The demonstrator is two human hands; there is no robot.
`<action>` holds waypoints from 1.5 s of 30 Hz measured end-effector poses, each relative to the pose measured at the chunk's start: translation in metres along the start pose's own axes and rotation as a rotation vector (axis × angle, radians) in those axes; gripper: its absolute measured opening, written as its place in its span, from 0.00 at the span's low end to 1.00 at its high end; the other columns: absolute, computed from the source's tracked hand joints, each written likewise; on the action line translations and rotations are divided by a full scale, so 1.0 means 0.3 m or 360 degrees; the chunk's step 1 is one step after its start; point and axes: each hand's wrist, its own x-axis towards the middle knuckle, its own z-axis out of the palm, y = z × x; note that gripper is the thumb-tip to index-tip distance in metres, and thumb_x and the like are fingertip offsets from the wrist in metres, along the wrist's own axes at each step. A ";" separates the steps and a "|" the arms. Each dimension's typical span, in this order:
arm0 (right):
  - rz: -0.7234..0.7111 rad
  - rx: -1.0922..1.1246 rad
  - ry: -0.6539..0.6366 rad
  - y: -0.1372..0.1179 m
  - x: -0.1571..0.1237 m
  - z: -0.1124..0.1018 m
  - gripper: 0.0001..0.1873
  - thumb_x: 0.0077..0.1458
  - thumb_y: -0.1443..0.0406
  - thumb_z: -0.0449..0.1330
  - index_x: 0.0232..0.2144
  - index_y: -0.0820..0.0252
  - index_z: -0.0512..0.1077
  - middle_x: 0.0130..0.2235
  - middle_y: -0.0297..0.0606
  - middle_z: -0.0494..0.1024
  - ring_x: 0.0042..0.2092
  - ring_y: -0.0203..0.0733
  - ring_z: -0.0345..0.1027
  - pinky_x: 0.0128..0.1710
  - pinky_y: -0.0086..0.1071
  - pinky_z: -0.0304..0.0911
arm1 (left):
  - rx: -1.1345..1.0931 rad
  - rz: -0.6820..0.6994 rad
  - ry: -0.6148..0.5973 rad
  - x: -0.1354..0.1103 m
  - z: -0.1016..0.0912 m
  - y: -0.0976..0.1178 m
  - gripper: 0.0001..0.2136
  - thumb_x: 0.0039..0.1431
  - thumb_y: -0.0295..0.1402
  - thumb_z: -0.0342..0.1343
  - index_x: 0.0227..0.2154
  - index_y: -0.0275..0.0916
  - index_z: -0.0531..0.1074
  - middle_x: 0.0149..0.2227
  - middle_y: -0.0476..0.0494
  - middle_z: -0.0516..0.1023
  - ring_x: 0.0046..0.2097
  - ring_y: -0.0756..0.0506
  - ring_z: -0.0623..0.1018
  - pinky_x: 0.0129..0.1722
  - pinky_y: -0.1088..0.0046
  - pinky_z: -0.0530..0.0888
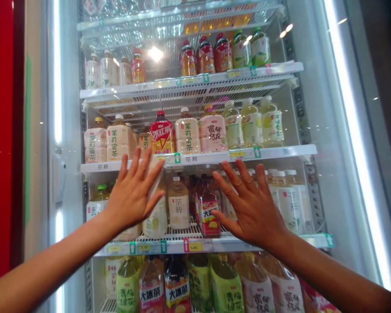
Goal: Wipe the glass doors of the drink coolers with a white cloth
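Observation:
Both arms reach forward before a lit drinks cooler with several shelves of bottled tea. My left hand has its fingers spread and holds nothing. It covers part of the third shelf, near a pale bottle. My right hand, also spread and bare, is raised in front of the same shelf, beside a dark red iced tea bottle. Between the hands stands a white-labelled bottle. Reflections suggest glass in front of the bottles; whether either palm touches it, I cannot tell.
Bright light strips run down the left and right sides of the cooler. Shelf rails carry price tags. Larger bottles line the bottom shelf. A red panel edges the far left.

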 end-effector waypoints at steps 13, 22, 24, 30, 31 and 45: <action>0.0035 0.0033 0.0001 -0.010 -0.003 -0.011 0.47 0.64 0.50 0.56 0.75 0.50 0.37 0.76 0.39 0.41 0.76 0.60 0.34 0.71 0.70 0.32 | 0.0063 0.0192 -0.0100 -0.074 -0.005 0.105 0.30 0.71 0.41 0.46 0.73 0.49 0.46 0.76 0.48 0.45 0.77 0.41 0.39 0.74 0.47 0.35; 0.0462 0.0113 0.0019 -0.246 -0.245 0.019 0.43 0.64 0.56 0.58 0.74 0.50 0.45 0.76 0.39 0.41 0.76 0.62 0.35 0.70 0.75 0.35 | -0.0029 0.0556 -0.0194 -0.264 0.016 0.271 0.30 0.69 0.45 0.51 0.71 0.54 0.53 0.75 0.56 0.50 0.77 0.44 0.41 0.75 0.52 0.33; 0.0523 0.0081 0.0067 -0.295 -0.308 0.032 0.42 0.63 0.56 0.59 0.74 0.48 0.47 0.76 0.37 0.42 0.76 0.60 0.36 0.70 0.75 0.36 | -0.0010 0.0173 -0.0101 -0.237 0.027 0.270 0.31 0.69 0.42 0.51 0.71 0.49 0.52 0.76 0.50 0.48 0.77 0.41 0.38 0.74 0.48 0.31; 0.0604 0.0087 0.0184 -0.348 -0.418 0.050 0.41 0.62 0.62 0.61 0.73 0.50 0.51 0.74 0.39 0.48 0.75 0.59 0.41 0.69 0.73 0.42 | -0.0132 0.0776 -0.0182 -0.458 0.073 0.387 0.27 0.67 0.43 0.52 0.68 0.51 0.61 0.76 0.56 0.45 0.77 0.42 0.40 0.75 0.53 0.37; 0.0593 0.0089 0.0182 -0.357 -0.442 0.051 0.41 0.61 0.63 0.61 0.73 0.51 0.51 0.74 0.40 0.48 0.75 0.60 0.41 0.69 0.73 0.42 | -0.0155 0.0906 -0.0227 -0.492 0.070 0.388 0.26 0.67 0.44 0.52 0.67 0.54 0.62 0.76 0.59 0.46 0.77 0.44 0.40 0.76 0.55 0.38; 0.0570 0.0091 0.0020 -0.511 -0.710 0.063 0.44 0.57 0.60 0.65 0.72 0.46 0.54 0.75 0.41 0.46 0.74 0.67 0.41 0.67 0.75 0.41 | -0.0188 0.0909 -0.0269 -0.567 0.077 0.394 0.29 0.63 0.46 0.55 0.67 0.55 0.62 0.75 0.58 0.51 0.77 0.44 0.40 0.76 0.56 0.37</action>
